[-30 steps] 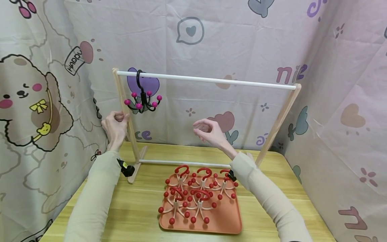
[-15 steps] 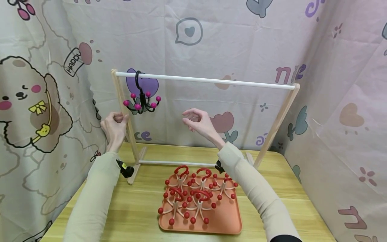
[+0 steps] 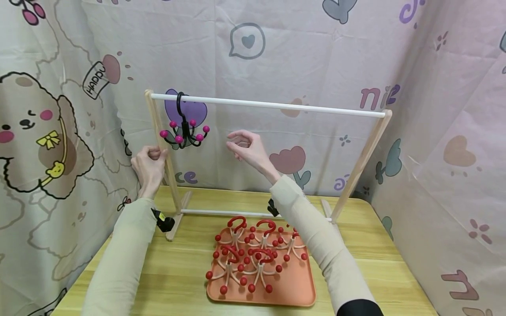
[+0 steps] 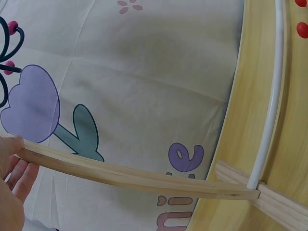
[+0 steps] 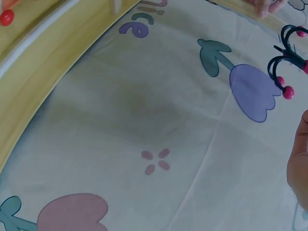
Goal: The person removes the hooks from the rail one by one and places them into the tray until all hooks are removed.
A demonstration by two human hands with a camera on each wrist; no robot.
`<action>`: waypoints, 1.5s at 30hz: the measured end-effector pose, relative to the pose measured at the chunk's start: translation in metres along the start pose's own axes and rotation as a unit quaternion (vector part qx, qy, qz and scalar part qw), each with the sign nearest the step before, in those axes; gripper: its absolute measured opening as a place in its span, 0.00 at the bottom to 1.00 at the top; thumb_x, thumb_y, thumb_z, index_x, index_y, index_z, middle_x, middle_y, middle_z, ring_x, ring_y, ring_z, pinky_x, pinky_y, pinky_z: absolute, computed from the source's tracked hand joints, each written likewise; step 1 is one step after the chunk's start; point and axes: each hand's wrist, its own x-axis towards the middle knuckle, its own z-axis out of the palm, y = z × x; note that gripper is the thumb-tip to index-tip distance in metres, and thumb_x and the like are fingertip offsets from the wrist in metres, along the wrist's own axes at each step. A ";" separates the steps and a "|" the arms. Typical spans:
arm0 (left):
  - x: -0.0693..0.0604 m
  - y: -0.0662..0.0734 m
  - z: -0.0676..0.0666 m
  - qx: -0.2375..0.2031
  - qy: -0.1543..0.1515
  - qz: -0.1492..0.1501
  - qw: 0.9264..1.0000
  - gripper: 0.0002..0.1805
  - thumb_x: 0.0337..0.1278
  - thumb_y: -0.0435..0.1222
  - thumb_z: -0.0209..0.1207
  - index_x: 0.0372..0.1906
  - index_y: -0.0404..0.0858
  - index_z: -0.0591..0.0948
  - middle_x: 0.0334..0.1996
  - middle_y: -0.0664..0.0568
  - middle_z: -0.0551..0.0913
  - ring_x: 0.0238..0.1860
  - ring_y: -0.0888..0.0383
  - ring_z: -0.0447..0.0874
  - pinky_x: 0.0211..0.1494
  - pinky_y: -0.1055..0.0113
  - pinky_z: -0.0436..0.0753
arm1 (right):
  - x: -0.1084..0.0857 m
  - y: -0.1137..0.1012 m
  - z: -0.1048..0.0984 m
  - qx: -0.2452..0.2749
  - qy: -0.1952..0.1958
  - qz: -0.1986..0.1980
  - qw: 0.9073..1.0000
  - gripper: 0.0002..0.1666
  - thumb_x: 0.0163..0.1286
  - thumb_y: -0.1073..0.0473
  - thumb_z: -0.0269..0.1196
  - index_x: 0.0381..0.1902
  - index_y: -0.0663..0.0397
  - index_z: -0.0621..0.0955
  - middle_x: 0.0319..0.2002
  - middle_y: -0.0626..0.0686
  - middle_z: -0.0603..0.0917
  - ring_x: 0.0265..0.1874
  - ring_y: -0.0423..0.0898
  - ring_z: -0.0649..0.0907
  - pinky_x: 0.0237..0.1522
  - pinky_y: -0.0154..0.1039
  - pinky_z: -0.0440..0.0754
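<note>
A black rotating hook hanger with pink ball tips [image 3: 185, 129] hangs from the white top rail [image 3: 269, 104] of a wooden-framed rack, close to its left end. My left hand [image 3: 150, 169] pinches the rack's left wooden post [image 3: 169, 169] below the hanger. The left wrist view has the thumb over the post [image 4: 120, 173] and fingers under it. My right hand [image 3: 249, 147] is in the air right of the hanger, its fingers loosely bent with nothing between them. Only part of that hand [image 5: 299, 166] shows in the right wrist view.
An orange tray [image 3: 294, 289] on the wooden table [image 3: 174, 272] carries several white hook hangers with red hooks and ball tips [image 3: 261, 267]. The rack's right post [image 3: 361, 166] and lower rail [image 3: 221, 212] stand behind the tray. Printed cloth [image 3: 276, 52] surrounds the table.
My right hand has moved left and up, closer to the black hanger. The left hand stays at the post.
</note>
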 end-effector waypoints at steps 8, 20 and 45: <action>0.000 0.000 0.000 -0.005 0.007 0.015 1.000 0.15 0.62 0.35 0.66 0.46 0.27 0.84 0.42 0.30 0.88 0.54 0.38 0.78 0.70 0.51 0.62 | 0.012 -0.007 0.019 0.017 -0.004 -0.001 1.000 0.15 0.68 0.65 0.66 0.52 0.62 0.82 0.37 0.65 0.87 0.18 0.42 0.78 0.25 0.35 0.77; -0.001 0.001 0.000 0.000 0.000 -0.004 1.000 0.15 0.62 0.37 0.66 0.48 0.29 0.83 0.44 0.31 0.87 0.55 0.40 0.74 0.72 0.53 0.58 | 0.031 -0.021 0.039 0.032 -0.012 0.002 0.999 0.20 0.69 0.62 0.66 0.57 0.63 0.80 0.25 0.43 0.84 0.17 0.42 0.76 0.24 0.35 0.76; 0.000 0.001 -0.001 0.012 -0.008 -0.008 1.000 0.17 0.63 0.38 0.66 0.48 0.29 0.83 0.44 0.31 0.87 0.56 0.40 0.73 0.72 0.52 0.59 | 0.065 -0.035 0.084 0.007 -0.049 0.028 0.998 0.29 0.73 0.59 0.62 0.70 0.54 0.73 0.42 0.66 0.88 0.14 0.41 0.76 0.23 0.33 0.76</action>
